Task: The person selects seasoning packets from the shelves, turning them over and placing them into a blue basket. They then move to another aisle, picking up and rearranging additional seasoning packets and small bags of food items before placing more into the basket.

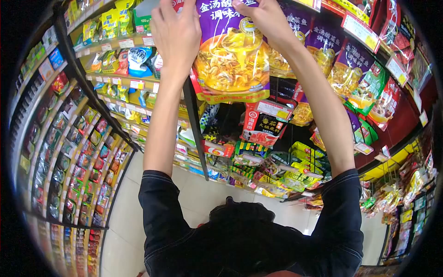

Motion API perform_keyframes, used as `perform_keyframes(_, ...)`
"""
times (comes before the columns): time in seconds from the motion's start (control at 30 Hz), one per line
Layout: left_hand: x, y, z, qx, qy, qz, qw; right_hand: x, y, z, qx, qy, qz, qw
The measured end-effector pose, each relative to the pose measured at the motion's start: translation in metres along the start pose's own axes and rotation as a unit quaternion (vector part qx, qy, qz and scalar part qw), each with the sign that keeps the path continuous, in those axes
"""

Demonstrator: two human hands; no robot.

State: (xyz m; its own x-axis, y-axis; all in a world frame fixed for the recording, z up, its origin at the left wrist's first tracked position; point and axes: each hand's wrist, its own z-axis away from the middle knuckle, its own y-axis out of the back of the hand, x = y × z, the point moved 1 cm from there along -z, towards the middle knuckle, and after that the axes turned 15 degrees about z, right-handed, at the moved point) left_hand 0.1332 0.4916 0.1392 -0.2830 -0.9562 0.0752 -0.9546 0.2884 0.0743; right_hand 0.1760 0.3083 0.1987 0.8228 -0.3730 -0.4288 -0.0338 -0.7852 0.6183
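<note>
1. The left hand (176,37), fingers bent and partly cropped above, is at the upper left side of the pouch; whether it grips is unclear.
2. The glossy purple plastic pouch with a yellow food picture (233,62) is raised between the hands, before the shelves.
3. The right hand (266,21) holds its upper right part, thumb across the front.
4. Similar purple plastic pouches (348,69) hang farther right.

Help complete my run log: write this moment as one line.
left hand: at left edge of purple pickled-cabbage-fish seasoning pouch; right hand: thumb on front; matching pouches: racked right
</note>
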Motion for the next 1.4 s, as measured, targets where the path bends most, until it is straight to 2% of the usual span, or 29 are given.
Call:
perform_keyframes(0.1, -0.010, -0.016, 0.006, 0.057, -0.065, -0.135, 0.987, 0.009, -0.016, -0.011, 0.050, -0.004, -0.003, 0.999)
perform_keyframes(0.13, -0.012, -0.017, 0.008, 0.049, -0.074, -0.149, 0.985, 0.009, -0.018, -0.012, 0.061, 0.001, 0.001, 0.998)
perform_keyframes(0.2, -0.015, -0.018, 0.010, 0.033, -0.086, -0.120, 0.989, 0.010, -0.024, -0.015, 0.093, 0.027, 0.000, 0.995)
perform_keyframes(0.27, -0.015, -0.017, 0.011, -0.001, -0.090, -0.071, 0.993, 0.010, -0.015, -0.016, 0.036, -0.029, 0.052, 0.998)
perform_keyframes(0.33, -0.016, -0.022, 0.012, -0.021, -0.111, -0.014, 0.994, -0.018, -0.001, -0.008, -0.031, -0.106, 0.097, 0.989)
perform_keyframes(0.43, -0.011, -0.023, 0.013, -0.039, -0.135, 0.013, 0.990, 0.022, -0.012, -0.020, 0.014, -0.030, 0.033, 0.999)
perform_keyframes(0.47, -0.011, -0.028, 0.013, -0.038, -0.139, 0.018, 0.989, 0.028, -0.010, -0.021, 0.036, -0.020, 0.086, 0.995)
perform_keyframes(0.57, -0.025, -0.058, 0.013, -0.056, -0.147, 0.005, 0.988, 0.026, -0.007, -0.023, 0.035, -0.061, 0.120, 0.990)
perform_keyframes(0.6, -0.024, -0.064, 0.012, -0.077, -0.144, -0.001, 0.987, 0.057, -0.015, -0.034, 0.097, -0.026, 0.124, 0.987)
perform_keyframes(0.7, -0.033, -0.092, 0.016, -0.127, -0.131, -0.009, 0.983, 0.076, -0.019, -0.043, 0.112, -0.085, 0.174, 0.975)
perform_keyframes(0.77, -0.037, -0.100, 0.020, -0.165, -0.116, -0.020, 0.979, 0.100, -0.032, -0.054, 0.159, -0.054, 0.185, 0.968)
perform_keyframes(0.8, -0.034, -0.098, 0.024, -0.150, -0.100, 0.028, 0.983, 0.113, -0.038, -0.060, 0.174, -0.044, 0.201, 0.963)
perform_keyframes(0.83, -0.025, -0.089, 0.028, -0.145, -0.093, 0.057, 0.983, 0.121, -0.044, -0.061, 0.191, -0.038, 0.217, 0.957)
perform_keyframes(0.87, -0.016, -0.076, 0.034, -0.141, -0.087, 0.086, 0.982, 0.129, -0.052, -0.059, 0.242, 0.009, 0.203, 0.949)
perform_keyframes(0.97, 0.017, -0.029, 0.057, -0.137, -0.035, 0.208, 0.968, 0.147, -0.062, -0.062, 0.296, 0.094, 0.245, 0.918)
perform_keyframes(1.07, 0.044, 0.011, 0.096, -0.130, 0.008, 0.287, 0.949, 0.078, -0.031, -0.018, 0.093, -0.026, 0.319, 0.943)
perform_keyframes(1.1, 0.054, 0.024, 0.109, -0.133, 0.030, 0.312, 0.940, 0.056, -0.018, -0.004, 0.023, -0.063, 0.340, 0.938)
perform_keyframes(1.13, 0.059, 0.035, 0.118, -0.142, 0.065, 0.356, 0.921, 0.031, -0.005, 0.002, -0.087, -0.150, 0.381, 0.908)
perform_keyframes(1.2, 0.065, 0.055, 0.130, -0.166, 0.140, 0.439, 0.872, 0.024, 0.005, 0.044, -0.083, -0.091, 0.416, 0.901)
perform_keyframes(1.23, 0.068, 0.066, 0.124, -0.158, 0.141, 0.447, 0.869, 0.029, 0.014, 0.085, 0.032, 0.057, 0.411, 0.909)
perform_keyframes(1.27, 0.070, 0.078, 0.116, -0.154, 0.126, 0.451, 0.870, -0.003, 0.034, 0.115, -0.061, 0.050, 0.398, 0.914)
perform_keyframes(1.3, 0.072, 0.088, 0.109, -0.142, 0.117, 0.489, 0.853, -0.021, 0.044, 0.147, -0.065, 0.052, 0.257, 0.963)
perform_keyframes(1.37, 0.088, 0.099, 0.116, -0.016, 0.124, 0.512, 0.850, -0.043, 0.066, 0.210, -0.025, 0.050, 0.219, 0.974)
perform_keyframes(1.4, 0.101, 0.096, 0.124, 0.072, 0.128, 0.500, 0.854, -0.044, 0.072, 0.237, 0.036, 0.059, 0.186, 0.980)
